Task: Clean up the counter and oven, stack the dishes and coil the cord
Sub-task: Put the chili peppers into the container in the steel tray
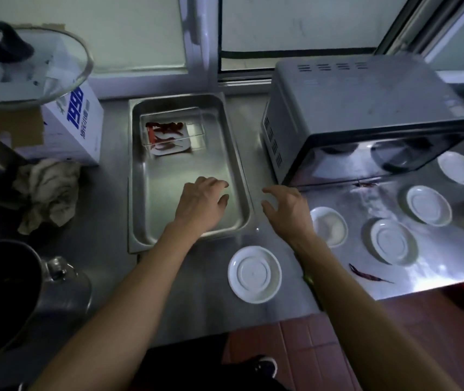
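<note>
Two bare hands hover over the steel counter (205, 289), neither holding anything: the left hand (201, 203) loosely spread above the metal tray (233, 153), the right hand (287, 208) with fingers apart just beside the toaster oven (366, 114). Nearest dish is the white saucer (254, 274), lying toward the body between both forearms; a dried chili (367, 273) lies right of it.

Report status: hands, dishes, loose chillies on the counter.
Left hand open over steel tray; right hand open, empty. Five white dishes unstacked, nearest below tray. Dried chilli loose on counter, another at oven door.
</note>
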A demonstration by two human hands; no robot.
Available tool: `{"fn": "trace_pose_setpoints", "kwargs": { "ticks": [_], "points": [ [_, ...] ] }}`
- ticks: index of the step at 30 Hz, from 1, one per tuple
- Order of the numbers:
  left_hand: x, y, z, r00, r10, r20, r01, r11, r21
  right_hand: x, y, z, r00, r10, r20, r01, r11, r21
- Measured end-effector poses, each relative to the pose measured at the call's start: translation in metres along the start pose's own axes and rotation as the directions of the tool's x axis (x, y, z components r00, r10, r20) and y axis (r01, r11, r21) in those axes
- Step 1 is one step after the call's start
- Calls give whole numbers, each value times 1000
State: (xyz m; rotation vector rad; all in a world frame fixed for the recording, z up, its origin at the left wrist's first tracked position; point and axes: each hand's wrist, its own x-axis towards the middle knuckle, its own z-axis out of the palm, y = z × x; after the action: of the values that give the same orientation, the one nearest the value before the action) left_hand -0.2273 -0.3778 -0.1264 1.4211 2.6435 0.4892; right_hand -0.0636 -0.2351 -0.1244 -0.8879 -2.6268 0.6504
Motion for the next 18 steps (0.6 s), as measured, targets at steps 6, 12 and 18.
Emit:
{"fn": "trace_pose_setpoints", "kwargs": {
  "ticks": [6, 12, 18],
  "points": [
    [-54, 73, 23, 992, 112, 59, -113, 994, 12, -98, 49, -40, 990, 136, -35, -136, 991, 20],
    [-86, 158, 50, 966, 254, 50, -254, 967, -16, -180, 107, -77, 962, 269, -38, -268, 963, 30],
    [-102, 233, 75, 927, 370, 56, -366, 928, -67, -244, 152, -107, 913, 398, -90, -396, 917, 46]
  ]
}}
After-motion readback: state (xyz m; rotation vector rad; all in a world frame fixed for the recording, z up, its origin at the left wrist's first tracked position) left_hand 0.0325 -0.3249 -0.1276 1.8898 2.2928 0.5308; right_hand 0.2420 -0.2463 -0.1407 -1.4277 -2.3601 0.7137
